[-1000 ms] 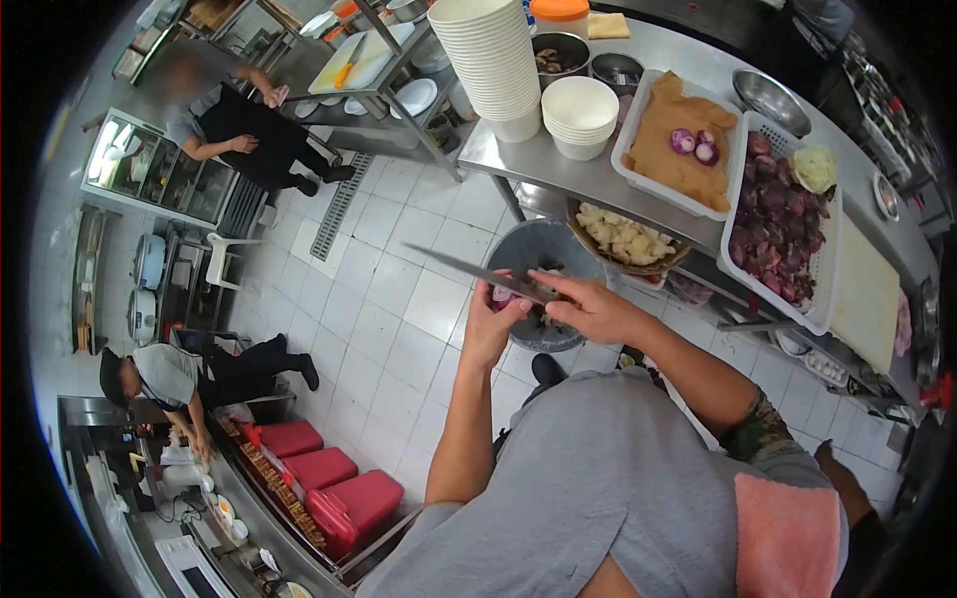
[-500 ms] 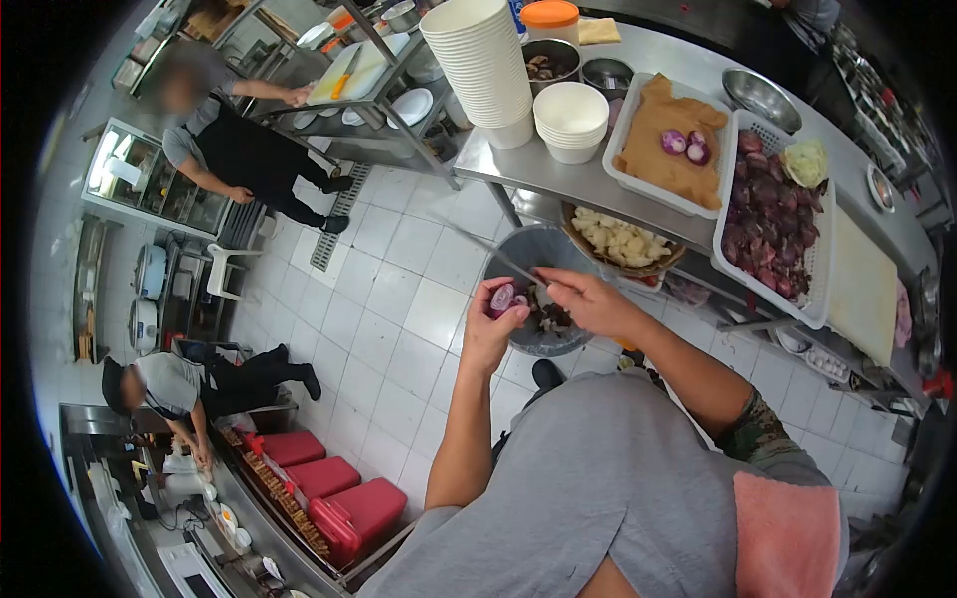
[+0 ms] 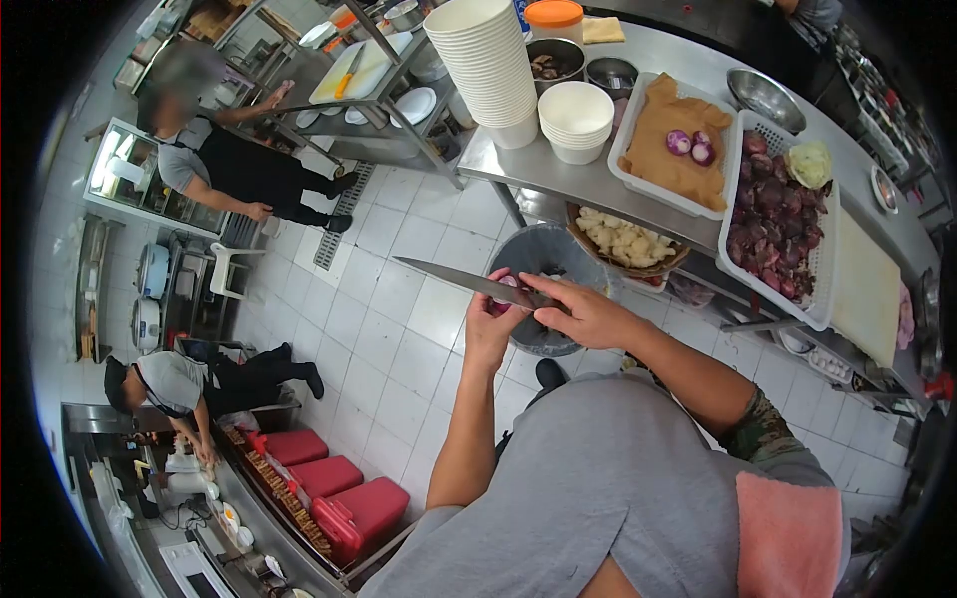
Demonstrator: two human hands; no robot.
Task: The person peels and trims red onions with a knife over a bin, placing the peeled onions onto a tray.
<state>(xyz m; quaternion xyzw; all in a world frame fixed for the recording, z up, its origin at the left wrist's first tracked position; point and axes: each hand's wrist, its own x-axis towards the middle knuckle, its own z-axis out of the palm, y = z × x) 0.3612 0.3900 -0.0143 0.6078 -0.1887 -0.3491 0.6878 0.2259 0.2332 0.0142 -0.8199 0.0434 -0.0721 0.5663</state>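
A purple onion (image 3: 506, 290) is held in my left hand (image 3: 488, 329), fingers wrapped round it. My right hand (image 3: 588, 314) grips a long knife (image 3: 459, 278), its blade lying across the onion and pointing to the left. Both hands are over a grey bin (image 3: 543, 249) on the floor, which has scraps inside. Two peeled onions (image 3: 690, 146) lie on brown paper in a white tray (image 3: 626, 181). Beside it, a white basket (image 3: 819, 284) holds many purple onions and a pale green vegetable (image 3: 808, 164).
A basket of pale pieces (image 3: 623, 237) sits under the steel counter (image 3: 508, 164). Stacked white tubs (image 3: 483, 75) stand at the counter's corner. One co-worker (image 3: 239, 154) stands at upper left, another (image 3: 179, 384) at lower left near red containers (image 3: 359, 508).
The knife has swung from pointing up and left beside the onion to lying across it. The upper-left co-worker has drawn a hand back from the cutting board.
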